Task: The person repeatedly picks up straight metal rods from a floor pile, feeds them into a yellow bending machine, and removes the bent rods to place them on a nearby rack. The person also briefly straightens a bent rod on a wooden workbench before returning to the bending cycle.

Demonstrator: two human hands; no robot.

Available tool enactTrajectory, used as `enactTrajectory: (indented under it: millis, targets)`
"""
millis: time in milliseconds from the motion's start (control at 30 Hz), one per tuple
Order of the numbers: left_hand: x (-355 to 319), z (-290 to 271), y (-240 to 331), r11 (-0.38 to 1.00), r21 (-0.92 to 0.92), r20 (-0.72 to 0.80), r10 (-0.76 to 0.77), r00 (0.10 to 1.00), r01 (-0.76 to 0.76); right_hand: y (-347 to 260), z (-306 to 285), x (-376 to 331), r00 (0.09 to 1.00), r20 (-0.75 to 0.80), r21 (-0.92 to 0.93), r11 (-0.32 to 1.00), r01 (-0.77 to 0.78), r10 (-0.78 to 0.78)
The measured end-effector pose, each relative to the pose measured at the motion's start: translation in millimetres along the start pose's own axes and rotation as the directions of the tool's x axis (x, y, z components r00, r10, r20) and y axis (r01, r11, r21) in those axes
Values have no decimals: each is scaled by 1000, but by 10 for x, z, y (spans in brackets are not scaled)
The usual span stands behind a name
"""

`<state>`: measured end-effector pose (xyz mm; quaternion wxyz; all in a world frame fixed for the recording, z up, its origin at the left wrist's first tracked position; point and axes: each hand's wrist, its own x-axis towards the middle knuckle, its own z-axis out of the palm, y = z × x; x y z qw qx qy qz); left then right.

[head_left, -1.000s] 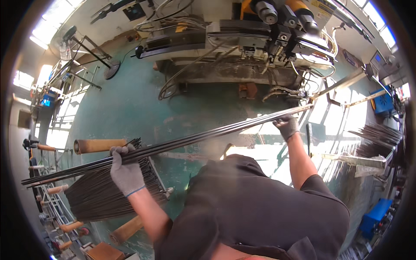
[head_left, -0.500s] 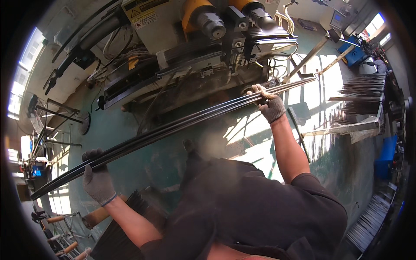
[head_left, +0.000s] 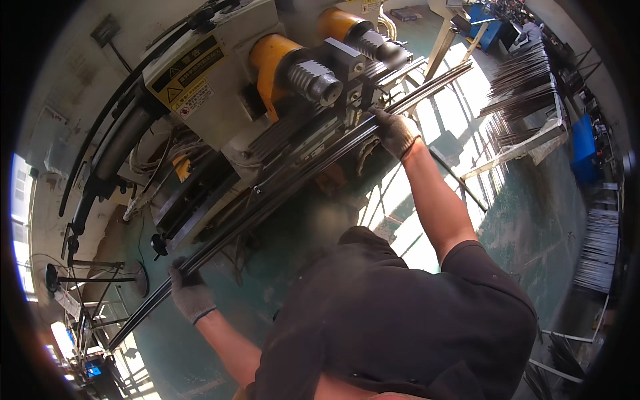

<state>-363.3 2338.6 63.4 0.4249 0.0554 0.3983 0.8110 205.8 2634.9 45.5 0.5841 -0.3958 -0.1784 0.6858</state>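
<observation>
Both my hands, in grey knitted work gloves, carry a bundle of long dark metal rods (head_left: pixel 293 183). My left hand (head_left: pixel 189 291) is closed round the bundle toward its lower left end. Farther up, my right hand (head_left: pixel 395 131) grips the bundle near its upper right part, fingers wrapped over it. The rods slant from low left to high right, along the front of a machine (head_left: pixel 200 100) with orange motor housings (head_left: pixel 275 60) and ribbed metal spindles (head_left: pixel 313 81). Whether the rods touch the machine I cannot tell.
At the right, a rack (head_left: pixel 557 110) holds many thin dark rods. A pedestal fan (head_left: pixel 137 279) stands at the left beside metal frames. Another stack of rods (head_left: pixel 595 250) lies at the far right, near a blue box (head_left: pixel 583 150). A person (head_left: pixel 531 33) is in the far background.
Both hands have moved up in the picture with the rods, nearer the machine. The bundle slants more steeply. The view has turned, and the machine shows larger.
</observation>
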Motion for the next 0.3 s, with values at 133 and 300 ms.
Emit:
enactTrajectory:
  millis: [133, 300]
  targets:
    - [403, 12, -126, 1000, -18, -29, 14, 999, -15, -40, 205, 301, 996, -86, -9, 999, 38, -38]
    - [608, 639, -344, 994, -104, -290, 8, 957, -39, -72, 161, 936, 971, -87, -213, 957, 198, -220]
